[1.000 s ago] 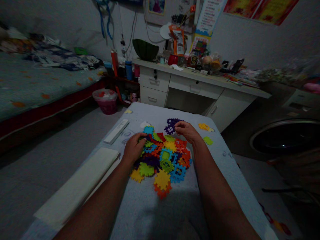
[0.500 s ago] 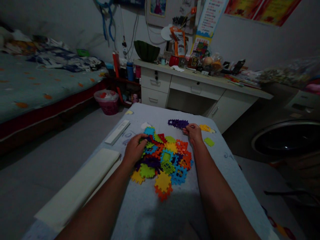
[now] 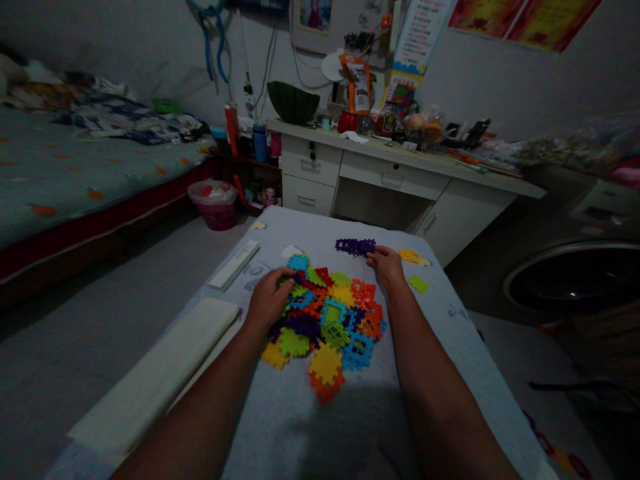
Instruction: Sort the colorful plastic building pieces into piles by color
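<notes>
A heap of plastic interlocking tiles (image 3: 326,360) in yellow, orange, green, blue, red and purple lies on the cloth-covered table. My left hand (image 3: 271,293) is at the heap's left edge, its thumb and index finger closed on a purple tile (image 3: 299,275), only partly visible. Beyond the heap, several purple tiles (image 3: 354,247) lie overlapping in a row. My right hand (image 3: 387,265) is at the right end of this row, fingers slightly apart with nothing seen between them. To its right lie a yellow tile (image 3: 410,256) and a green tile (image 3: 419,284).
A long white box (image 3: 235,265) and a folded cream sheet (image 3: 165,373) lie along the table's left side. Behind the table stands a white desk (image 3: 310,163) crowded with objects. A bed (image 3: 100,167) and a pink bin (image 3: 215,203) are left, a washing machine (image 3: 575,253) right.
My right fingers have drawn slightly away from the purple row, whose right end now lies lower and flatter. My left hand has barely moved.
</notes>
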{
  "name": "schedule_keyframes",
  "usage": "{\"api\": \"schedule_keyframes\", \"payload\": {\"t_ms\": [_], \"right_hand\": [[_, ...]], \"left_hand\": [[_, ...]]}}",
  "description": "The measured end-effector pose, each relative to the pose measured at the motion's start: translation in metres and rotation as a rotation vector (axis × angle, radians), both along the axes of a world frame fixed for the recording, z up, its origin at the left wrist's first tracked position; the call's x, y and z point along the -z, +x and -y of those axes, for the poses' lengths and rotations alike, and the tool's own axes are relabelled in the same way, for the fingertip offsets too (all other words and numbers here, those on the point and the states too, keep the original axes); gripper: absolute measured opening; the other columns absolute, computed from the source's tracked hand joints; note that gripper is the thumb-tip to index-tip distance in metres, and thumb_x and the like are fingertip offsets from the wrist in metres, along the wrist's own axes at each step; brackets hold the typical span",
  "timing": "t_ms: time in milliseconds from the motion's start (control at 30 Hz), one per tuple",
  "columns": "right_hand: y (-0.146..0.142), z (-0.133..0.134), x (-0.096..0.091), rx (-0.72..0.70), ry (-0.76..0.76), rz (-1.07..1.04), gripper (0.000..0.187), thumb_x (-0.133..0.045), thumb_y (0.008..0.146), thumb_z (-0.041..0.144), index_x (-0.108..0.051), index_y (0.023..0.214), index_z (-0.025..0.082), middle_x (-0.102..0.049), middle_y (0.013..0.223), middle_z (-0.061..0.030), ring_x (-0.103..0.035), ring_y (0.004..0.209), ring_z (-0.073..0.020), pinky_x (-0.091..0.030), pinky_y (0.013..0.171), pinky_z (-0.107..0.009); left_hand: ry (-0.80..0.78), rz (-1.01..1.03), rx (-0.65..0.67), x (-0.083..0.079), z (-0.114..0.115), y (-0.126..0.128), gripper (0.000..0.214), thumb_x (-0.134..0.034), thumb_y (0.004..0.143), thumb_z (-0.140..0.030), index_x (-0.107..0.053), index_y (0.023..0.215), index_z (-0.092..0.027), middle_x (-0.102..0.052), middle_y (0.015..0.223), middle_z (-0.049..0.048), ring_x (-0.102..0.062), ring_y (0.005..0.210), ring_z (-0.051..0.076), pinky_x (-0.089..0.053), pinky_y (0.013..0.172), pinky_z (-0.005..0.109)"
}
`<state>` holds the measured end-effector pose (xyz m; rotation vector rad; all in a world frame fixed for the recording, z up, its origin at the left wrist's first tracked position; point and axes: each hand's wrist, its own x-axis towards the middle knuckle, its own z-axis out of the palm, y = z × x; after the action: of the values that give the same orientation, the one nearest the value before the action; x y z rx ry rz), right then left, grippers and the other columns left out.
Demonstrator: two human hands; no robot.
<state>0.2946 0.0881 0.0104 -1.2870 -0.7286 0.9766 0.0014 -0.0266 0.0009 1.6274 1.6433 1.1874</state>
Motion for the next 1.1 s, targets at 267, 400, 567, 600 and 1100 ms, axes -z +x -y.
{"api": "schedule_keyframes", "payload": {"t_ms": [267,400,567,600,1100], "right_hand": [[0.0,0.001,0.0,-0.02,-0.009,0.079,0.026,-0.065,0.061,0.007,-0.06,0.084,0.018,-0.063,0.077,0.0012,-0.064,0.065,-0.0102,-0.054,0.055,-0.02],[-0.002,0.007,-0.008,-0.097,0.007,0.208,0.024,-0.065,0.065,0.019,-0.064,0.088,0.017,-0.065,0.076,0.0006,-0.062,0.065,-0.0117,-0.05,0.055,-0.021],[-0.02,0.019,-0.027,-0.562,0.112,0.44,0.022,-0.069,0.068,0.026,-0.072,0.089,0.019,-0.072,0.086,-0.0015,-0.064,0.076,-0.0139,-0.051,0.072,-0.027],[-0.026,0.022,-0.029,-0.657,0.12,0.497,0.021,-0.07,0.069,0.026,-0.073,0.089,0.019,-0.073,0.089,-0.002,-0.065,0.08,-0.0147,-0.052,0.076,-0.028],[-0.066,0.037,-0.025,-0.979,0.273,0.893,0.037,-0.07,0.068,0.008,-0.072,0.104,0.02,-0.069,0.108,-0.0051,-0.062,0.102,-0.0198,-0.046,0.098,-0.036]], "left_hand": [[-0.007,-0.009,0.0,-0.004,0.002,0.001,0.037,-0.049,0.081,-0.039,-0.069,0.106,-0.02,-0.071,0.111,0.0072,-0.064,0.101,0.027,-0.048,0.093,0.041],[-0.015,0.008,-0.003,-0.003,0.002,0.001,0.037,-0.05,0.081,-0.04,-0.069,0.106,-0.021,-0.072,0.108,0.0062,-0.064,0.1,0.026,-0.049,0.091,0.039],[-0.004,0.012,0.002,-0.002,0.002,0.001,0.036,-0.05,0.082,-0.039,-0.069,0.106,-0.021,-0.071,0.11,0.0066,-0.064,0.103,0.026,-0.049,0.092,0.039],[-0.003,0.012,0.003,-0.003,0.002,0.001,0.036,-0.05,0.082,-0.039,-0.069,0.106,-0.021,-0.071,0.111,0.0066,-0.064,0.104,0.026,-0.049,0.093,0.039],[0.0,0.022,0.011,-0.005,0.002,0.002,0.033,-0.051,0.081,-0.038,-0.069,0.103,-0.021,-0.072,0.11,0.007,-0.064,0.105,0.026,-0.049,0.094,0.04]]}}
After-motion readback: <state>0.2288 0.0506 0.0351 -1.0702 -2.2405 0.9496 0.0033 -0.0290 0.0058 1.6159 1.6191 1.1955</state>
